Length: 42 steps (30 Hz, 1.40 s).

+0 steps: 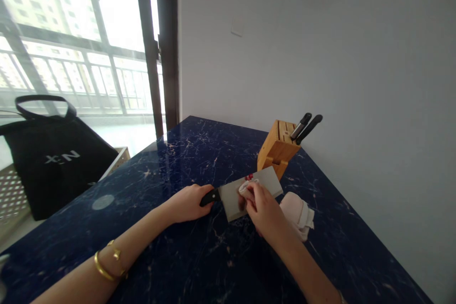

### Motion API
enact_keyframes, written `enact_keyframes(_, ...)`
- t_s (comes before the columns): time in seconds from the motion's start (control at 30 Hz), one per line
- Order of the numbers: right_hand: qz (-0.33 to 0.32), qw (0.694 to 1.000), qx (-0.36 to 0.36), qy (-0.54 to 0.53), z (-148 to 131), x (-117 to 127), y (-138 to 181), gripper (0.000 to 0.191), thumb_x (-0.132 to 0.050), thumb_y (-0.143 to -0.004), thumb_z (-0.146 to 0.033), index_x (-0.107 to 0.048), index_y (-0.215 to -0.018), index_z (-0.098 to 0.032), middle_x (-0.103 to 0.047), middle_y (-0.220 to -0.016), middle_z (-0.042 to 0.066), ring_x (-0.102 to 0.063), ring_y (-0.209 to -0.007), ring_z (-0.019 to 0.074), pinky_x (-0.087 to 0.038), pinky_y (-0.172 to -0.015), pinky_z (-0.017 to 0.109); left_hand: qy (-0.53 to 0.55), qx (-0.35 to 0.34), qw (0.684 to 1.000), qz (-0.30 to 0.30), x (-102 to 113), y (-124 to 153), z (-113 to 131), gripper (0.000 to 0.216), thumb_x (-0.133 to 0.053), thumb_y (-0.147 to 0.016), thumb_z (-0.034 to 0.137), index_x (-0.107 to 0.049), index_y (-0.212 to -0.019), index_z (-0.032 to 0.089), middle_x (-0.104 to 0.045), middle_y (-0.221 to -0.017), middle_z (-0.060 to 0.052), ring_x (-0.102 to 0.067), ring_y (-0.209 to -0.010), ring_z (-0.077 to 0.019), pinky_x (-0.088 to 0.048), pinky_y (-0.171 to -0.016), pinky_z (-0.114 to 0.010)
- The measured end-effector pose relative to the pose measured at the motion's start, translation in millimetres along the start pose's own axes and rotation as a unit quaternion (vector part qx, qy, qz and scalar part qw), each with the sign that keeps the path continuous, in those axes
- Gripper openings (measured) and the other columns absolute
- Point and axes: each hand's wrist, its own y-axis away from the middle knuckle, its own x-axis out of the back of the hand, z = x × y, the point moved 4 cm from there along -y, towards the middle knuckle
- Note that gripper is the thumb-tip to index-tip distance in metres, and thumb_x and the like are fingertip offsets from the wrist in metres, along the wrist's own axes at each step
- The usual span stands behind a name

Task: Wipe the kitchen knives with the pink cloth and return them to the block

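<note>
My left hand (188,202) is closed around the black handle of a cleaver (265,181), whose broad grey blade lies flat over the dark blue marble counter (185,152). Over the middle of the blade my right hand (263,211) presses a small pale cloth (245,185) with its fingers together. A folded pinkish cloth (297,213) lies just right of that hand. Behind the blade a wooden knife block (278,149) stands tilted, with two black-handled knives (307,127) in it.
A black tote bag (53,156) sits on a white perforated crate (14,190) left of the counter. A window with a dark frame (156,47) fills the upper left. A plain wall (320,57) borders the counter's far and right sides.
</note>
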Motion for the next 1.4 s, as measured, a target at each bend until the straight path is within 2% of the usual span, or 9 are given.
enact_keyframes(0.1, -0.018, 0.998, 0.054, -0.022, -23, -14, 5, 0.031, -0.042, -0.076, -0.008, -0.048, -0.105, -0.018, -0.054, -0.102, 0.008, -0.05, -0.1, 0.0208, -0.041, -0.087, 0.035, -0.003, -0.004, 1.0, 0.003, 1, 0, 1, 0.016, -0.046, -0.077, 0.028, -0.055, -0.088, 0.021, -0.062, -0.069, -0.001, -0.059, -0.059, -0.0146, -0.035, -0.051, -0.022)
enact_keyframes(0.23, -0.031, 0.996, 0.079, -0.036, -40, -22, 8, 0.033, -0.041, -0.077, -0.007, -0.048, -0.107, -0.017, -0.053, -0.103, 0.008, -0.049, -0.102, 0.0202, -0.04, -0.089, 0.034, -0.005, -0.007, 1.0, 0.008, 1, 1, 2, 0.014, -0.046, -0.076, 0.027, -0.054, -0.087, 0.021, -0.063, -0.071, -0.001, -0.061, -0.062, -0.0158, -0.037, -0.053, -0.022)
enact_keyframes(0.43, -0.109, 0.99, 0.077, -0.049, -42, -15, 12, 0.021, -0.043, -0.07, -0.005, -0.049, -0.084, -0.018, -0.054, -0.092, 0.005, -0.051, -0.089, 0.0174, -0.041, -0.079, 0.028, -0.002, -0.003, 1.0, 0.007, 1, 1, 3, 0.017, -0.046, -0.076, 0.027, -0.055, -0.09, 0.022, -0.063, -0.072, -0.001, -0.061, -0.063, -0.0163, -0.037, -0.054, -0.022)
enact_keyframes(0.6, -0.152, 0.985, 0.068, -0.045, -46, -15, 17, 0.018, -0.043, -0.064, -0.006, -0.047, -0.076, -0.019, -0.053, -0.083, 0.003, -0.051, -0.082, 0.0157, -0.04, -0.073, 0.025, 0.002, -0.005, 1.0, 0.006, 2, 2, 4, 0.017, -0.047, -0.075, 0.026, -0.055, -0.09, 0.022, -0.062, -0.069, -0.001, -0.06, -0.06, -0.0154, -0.037, -0.052, -0.022)
enact_keyframes(0.73, -0.12, 0.99, 0.047, -0.049, -40, -15, 13, 0.017, -0.043, -0.064, -0.007, -0.045, -0.075, -0.019, -0.053, -0.083, 0.003, -0.05, -0.08, 0.0151, -0.039, -0.07, 0.025, -0.002, -0.012, 1.0, 0.006, 2, 2, 4, 0.018, -0.047, -0.076, 0.026, -0.055, -0.091, 0.022, -0.063, -0.07, -0.001, -0.06, -0.061, -0.0157, -0.036, -0.052, -0.022)
enact_keyframes(0.93, 0.012, 0.998, -0.049, -0.045, 0, -2, -4, 0.017, -0.043, -0.067, -0.008, -0.046, -0.079, -0.019, -0.054, -0.08, 0.003, -0.052, -0.079, 0.0166, -0.041, -0.073, 0.03, -0.02, -0.013, 1.0, 0.004, 1, 1, 3, 0.018, -0.045, -0.079, 0.031, -0.054, -0.091, 0.021, -0.062, -0.07, -0.001, -0.06, -0.06, -0.0159, -0.036, -0.052, -0.023)
enact_keyframes(1.07, 0.083, 0.992, -0.031, -0.089, -1, -2, -9, 0.023, -0.044, -0.073, -0.009, -0.05, -0.093, -0.017, -0.056, -0.091, 0.007, -0.053, -0.089, 0.0189, -0.042, -0.081, 0.035, -0.015, -0.019, 1.0, 0.002, 1, 0, 3, 0.02, -0.043, -0.081, 0.033, -0.053, -0.094, 0.021, -0.063, -0.073, -0.002, -0.06, -0.063, -0.0163, -0.036, -0.054, -0.023)
enact_keyframes(1.23, 0.048, 0.99, 0.035, -0.125, -34, -12, -7, 0.031, -0.042, -0.08, -0.011, -0.049, -0.11, -0.018, -0.054, -0.106, 0.009, -0.049, -0.104, 0.0183, -0.04, -0.091, 0.034, -0.025, -0.019, 1.0, -0.002, 0, 0, 3, 0.018, -0.043, -0.082, 0.035, -0.051, -0.088, 0.021, -0.063, -0.072, -0.002, -0.06, -0.061, -0.0165, -0.036, -0.053, -0.023)
enact_keyframes(1.4, 0.019, 0.99, 0.062, -0.126, -45, -16, -3, 0.033, -0.043, -0.077, -0.006, -0.052, -0.107, -0.019, -0.056, -0.103, 0.007, -0.05, -0.102, 0.0174, -0.039, -0.092, 0.033, -0.023, -0.023, 0.999, 0.001, 0, 1, 4, 0.017, -0.045, -0.08, 0.033, -0.052, -0.091, 0.021, -0.064, -0.078, -0.003, -0.062, -0.068, -0.0185, -0.039, -0.057, -0.024)
